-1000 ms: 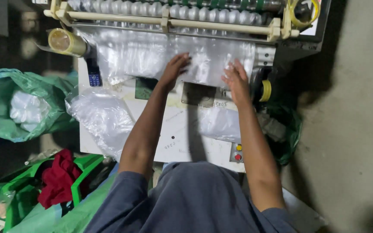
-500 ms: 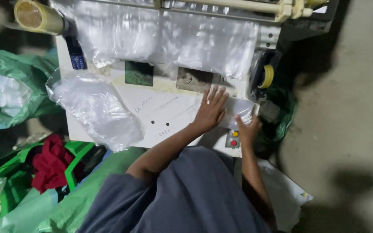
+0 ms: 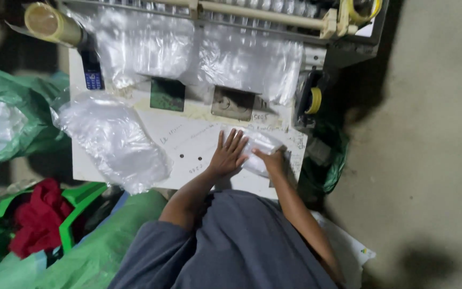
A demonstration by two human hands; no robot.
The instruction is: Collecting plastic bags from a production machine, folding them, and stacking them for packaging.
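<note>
Small clear plastic bag (image 3: 260, 152) lies flat at right front of white tabletop (image 3: 188, 144), long axis slanted. Left hand (image 3: 229, 156) spread, pressing bag's left end; right hand (image 3: 271, 159) pinching near edge. Both touching.

Dim scene overall; brightest patch is the white worktable (image 3: 188, 144), lit from above. Clear plastic film (image 3: 241, 61) hanging at the table's far edge throws soft glare, as does the crumpled bag pile (image 3: 116, 144) on the table's left part. Deep shadow left of the table over the green sacks (image 3: 22, 107). A dark shadow falls on the concrete floor (image 3: 429, 134) right of it. Slight softness throughout; hands lightly blurred.
</note>
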